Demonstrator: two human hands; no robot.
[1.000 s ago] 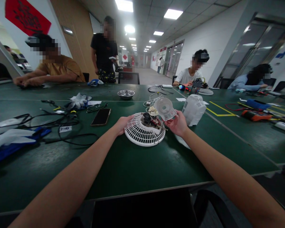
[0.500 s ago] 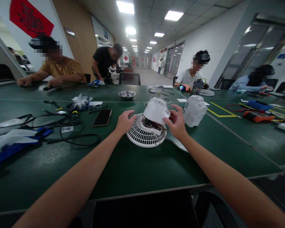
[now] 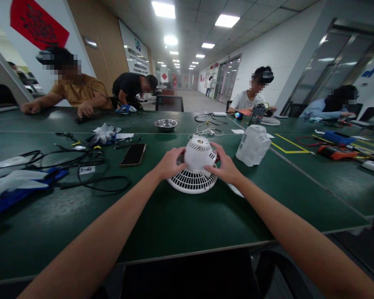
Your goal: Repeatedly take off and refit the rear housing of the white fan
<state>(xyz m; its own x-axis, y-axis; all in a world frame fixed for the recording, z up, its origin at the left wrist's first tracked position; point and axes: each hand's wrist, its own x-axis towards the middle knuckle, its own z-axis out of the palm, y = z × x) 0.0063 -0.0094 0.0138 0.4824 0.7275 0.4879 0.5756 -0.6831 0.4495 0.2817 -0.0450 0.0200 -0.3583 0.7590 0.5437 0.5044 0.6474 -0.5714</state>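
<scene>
Between my hands a white, vented fan motor cover (image 3: 198, 153) sits over the middle of a round white fan grille (image 3: 191, 183), which lies flat on the green table. My left hand (image 3: 172, 163) grips the cover's left side, thumb in front. On its right side, my right hand (image 3: 222, 165) holds it with thumb and fingers. The electrical parts seen under the cover before are now hidden by it. To the right stands a white plastic housing (image 3: 254, 146) with slots. A pale flat piece (image 3: 236, 190) lies partly behind my right wrist.
A phone (image 3: 133, 154), black cables (image 3: 104, 178) and gloves (image 3: 104, 135) lie to the left. Behind the grille are a metal bowl (image 3: 166, 124) and a white cord (image 3: 210, 132). An orange-and-black tool (image 3: 336, 152) lies right. Several people work around the table.
The cover has come down from a tilt to sit more level over the grille's centre. My left hand has moved right and closed on it. A person behind has bent lower.
</scene>
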